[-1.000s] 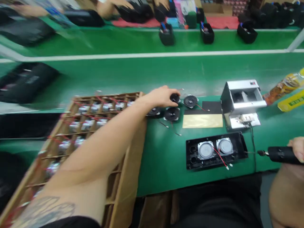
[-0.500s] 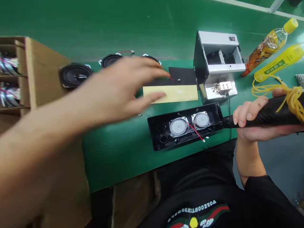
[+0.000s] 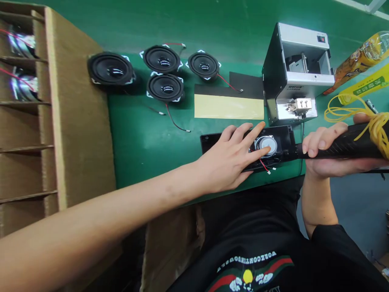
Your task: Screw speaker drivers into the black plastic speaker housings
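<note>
A long black plastic speaker housing point(image 3: 209, 141) lies on the green bench. My left hand point(image 3: 231, 160) rests across it with spread fingers, covering its middle. One small round speaker point(image 3: 270, 144) with a silver back shows beside the fingers; the other is mostly hidden beneath the hand. Red and black wires with white plugs trail from the housing. In my right hand point(image 3: 325, 144) is a black electric screwdriver point(image 3: 352, 142), lying nearly level, its tip end at the housing's right end. A bundled yellow cord point(image 3: 375, 127) hangs about the tool's rear.
Several black speakers point(image 3: 165, 87) lie face up at the back. A divided cardboard box point(image 3: 75, 101) stands at left. Behind the housing are a pale yellow strip point(image 3: 227, 106) and a silver-black machine point(image 3: 299, 77). Two drink bottles point(image 3: 360, 61) lie at the right.
My left hand has come down from over the back speakers, moving right onto the housing. The view has shifted slightly; my right hand keeps its hold on the screwdriver.
</note>
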The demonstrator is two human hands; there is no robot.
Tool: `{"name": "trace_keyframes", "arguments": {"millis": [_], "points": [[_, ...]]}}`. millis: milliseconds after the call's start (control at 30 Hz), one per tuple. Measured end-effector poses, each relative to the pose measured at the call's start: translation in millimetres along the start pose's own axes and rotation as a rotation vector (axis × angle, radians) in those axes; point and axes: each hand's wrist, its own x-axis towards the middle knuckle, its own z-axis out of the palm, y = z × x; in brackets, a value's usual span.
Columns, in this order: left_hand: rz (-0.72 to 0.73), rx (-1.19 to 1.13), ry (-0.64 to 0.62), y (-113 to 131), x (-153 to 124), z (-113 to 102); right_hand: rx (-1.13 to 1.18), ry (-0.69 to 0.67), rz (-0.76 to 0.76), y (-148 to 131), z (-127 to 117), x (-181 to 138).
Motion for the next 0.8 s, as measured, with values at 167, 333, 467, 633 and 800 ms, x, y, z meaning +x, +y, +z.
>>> {"name": "trace_keyframes", "arguments": {"millis": [167, 333, 467, 633, 800], "points": [[0.006, 0.007, -0.014, 2, 2, -4, 0.044, -0.002, -0.146, 5, 1, -4], [0.008, 0.018, -0.013, 0, 2, -3, -0.003, -0.005, -0.152, 5, 0, -3], [0.004, 0.021, -0.026, 0, 2, -4, -0.016, 0.006, -0.152, 6, -1, -4], [0.000, 0.008, -0.018, 0, 2, -4, 0.011, 0.030, -0.148, 8, -2, -3], [0.002, 0.019, -0.019, 0, 2, -3, 0.007, 0.004, -0.171, 12, -2, -2]]}}
